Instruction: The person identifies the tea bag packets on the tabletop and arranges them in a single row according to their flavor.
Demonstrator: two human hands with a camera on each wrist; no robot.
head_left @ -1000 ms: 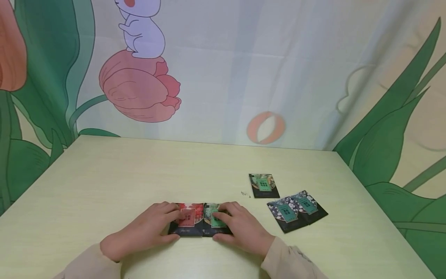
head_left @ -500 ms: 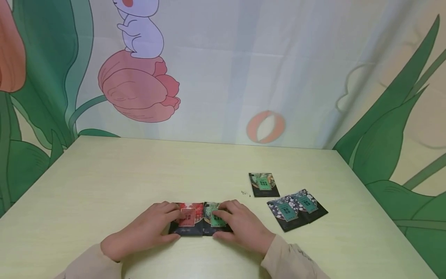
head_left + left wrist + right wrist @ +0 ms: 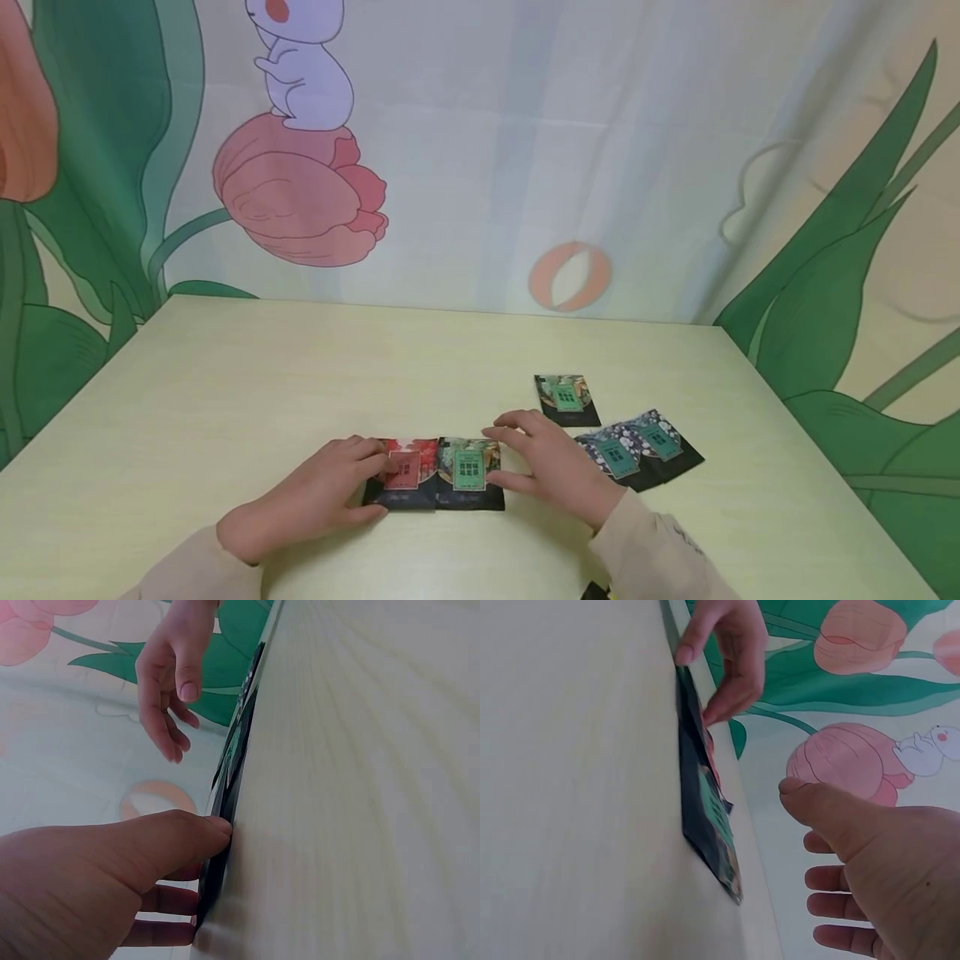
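A red-and-black sachet (image 3: 411,467) lies flat against a green-and-black sachet (image 3: 470,479) on its right. My left hand (image 3: 326,487) holds the red sachet's left side, its thumb at the near edge and its index finger on the printed face. In the left wrist view the thumb (image 3: 214,825) touches the dark edge. Just right of the green sachet my right hand (image 3: 558,467) hovers with fingers spread and nothing held. The right wrist view shows that hand (image 3: 862,847) apart from the green sachet (image 3: 712,825).
Another green sachet (image 3: 566,400) lies farther back on the table (image 3: 300,358). Two blue flowered sachets (image 3: 660,442) overlap beyond my right hand, partly covered by it. A small black-and-yellow thing (image 3: 595,592) shows at the bottom edge by my right sleeve. A printed curtain (image 3: 450,167) hangs behind.
My right hand has let go of the green sachet and moved right and up, uncovering its label. The black-and-yellow thing has come into view. My left hand stays in place.
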